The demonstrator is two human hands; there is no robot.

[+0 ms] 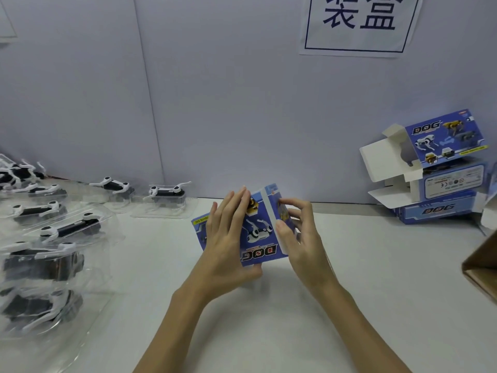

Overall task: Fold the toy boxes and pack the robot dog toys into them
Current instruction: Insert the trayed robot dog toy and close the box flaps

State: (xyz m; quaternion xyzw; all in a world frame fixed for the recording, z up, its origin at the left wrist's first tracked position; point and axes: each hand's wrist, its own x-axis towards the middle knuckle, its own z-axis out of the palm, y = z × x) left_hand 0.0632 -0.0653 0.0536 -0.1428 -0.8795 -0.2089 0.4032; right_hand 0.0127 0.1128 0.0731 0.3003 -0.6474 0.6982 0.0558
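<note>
Backdrop: pale grey wall panels stood behind a white surface, with a paper sign at 1 o'clock.
Toy box: a glossy blue carton printed "DOG" upside down sat at centre, held just above the surface, one white edge showing.
Left hand: its fingers lay straight, flat on the printed face.
Right hand: its grip was curled, pinching the carton's end flap.
Robot dog toys: black-and-white, in clear plastic trays, at 9 o'clock.
Folded boxes: stacked at 3 o'clock, white flaps open.
</note>
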